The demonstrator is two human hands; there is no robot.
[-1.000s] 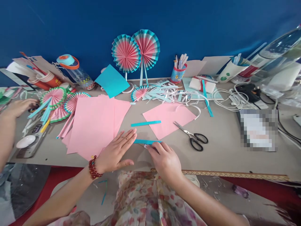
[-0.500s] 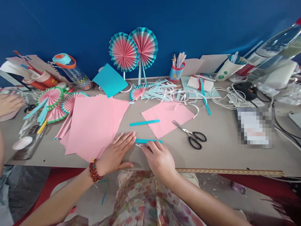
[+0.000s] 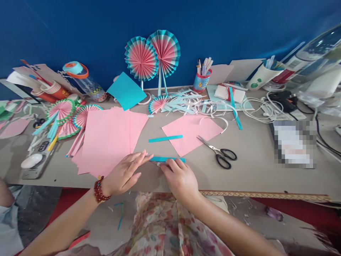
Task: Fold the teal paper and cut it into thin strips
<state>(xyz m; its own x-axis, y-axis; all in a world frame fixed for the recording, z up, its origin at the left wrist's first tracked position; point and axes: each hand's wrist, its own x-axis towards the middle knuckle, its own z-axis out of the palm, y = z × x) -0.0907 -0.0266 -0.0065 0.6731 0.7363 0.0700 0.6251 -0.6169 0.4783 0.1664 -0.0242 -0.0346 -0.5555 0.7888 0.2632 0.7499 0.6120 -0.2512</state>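
My left hand, with a red bead bracelet on the wrist, has its fingers stretched out. Its fingertips reach the left end of a blue paper strip lying flat on the table. My right hand is closed just below that strip, around a slim pen-like tool. Only the tool's pale, thin tip shows, pointing left along the strip; its body is hidden in my fingers. A second blue strip lies farther back, its right end over a pink sheet. Black-handled scissors rest to the right.
Pink paper sheets lie left of centre. Behind are a blue square sheet, folded paper fans, pale paper strips, a pen cup and a clear bottle. A phone-like pixelated object and cables lie right.
My left hand has lifted and turned partly on its side, its thumb and fingers drawn closer. My right hand stays by the strip. Another person's hand at the far left has left view.
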